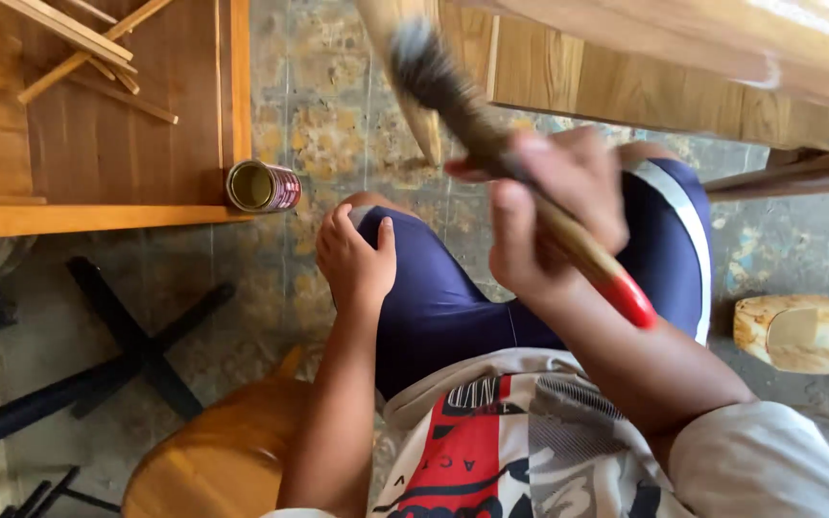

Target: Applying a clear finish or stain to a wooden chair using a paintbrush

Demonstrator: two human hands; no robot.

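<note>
Worn patchy tile floor (328,125) below me, wooden furniture on both sides. Seated, dark blue shorts (434,297), orange stool (223,451) under me. My right hand (549,225) is wrapped tight round a paintbrush (530,192), red-tipped handle end pointing back toward my arm, bristles up at the pale wooden leg (414,105) of the piece in front. Brush is blurred, so mid-stroke by my guess: coating step on that leg. My left hand (355,257) rests on my knee, fingers curled loosely, holding nothing. Small open tin can (263,186) sits on the floor, touching the edge of the wooden panel (98,144) to my left, loose wood strips (88,48) on it. Next move needs a steady wrist and a reload from the tin, which is across my body.
</note>
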